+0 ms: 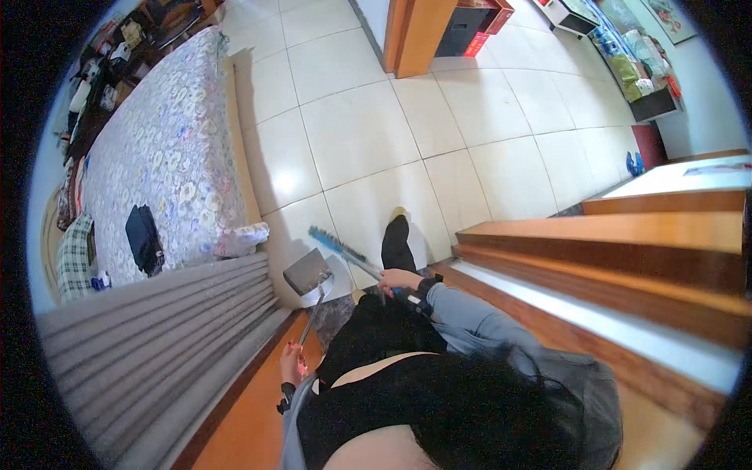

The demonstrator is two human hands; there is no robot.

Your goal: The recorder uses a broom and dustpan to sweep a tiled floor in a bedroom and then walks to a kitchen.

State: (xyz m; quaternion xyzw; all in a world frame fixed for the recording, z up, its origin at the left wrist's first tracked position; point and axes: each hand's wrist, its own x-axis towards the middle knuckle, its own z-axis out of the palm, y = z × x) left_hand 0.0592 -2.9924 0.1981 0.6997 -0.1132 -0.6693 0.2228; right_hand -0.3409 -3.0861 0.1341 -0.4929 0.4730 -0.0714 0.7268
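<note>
My left hand [293, 363] is closed around the thin handle of a long-handled dustpan [307, 272]. The grey pan hangs or rests low, near the end of the pleated curtain; whether it touches the floor I cannot tell. In my right hand [399, 281] is the handle of a broom [338, 244] with blue and dark bristles. Its head points forward and left, over the pale tiles just beyond the dustpan. The two tools are apart from each other.
A bed with a floral cover [176, 149] stands to the left, dark folded clothing [144, 239] on it. A grey pleated curtain [172, 329] hangs at near left. Wooden door framing [603, 235] is close on my right. Ahead stands a wooden post [419, 39] beside boxes [464, 31].
</note>
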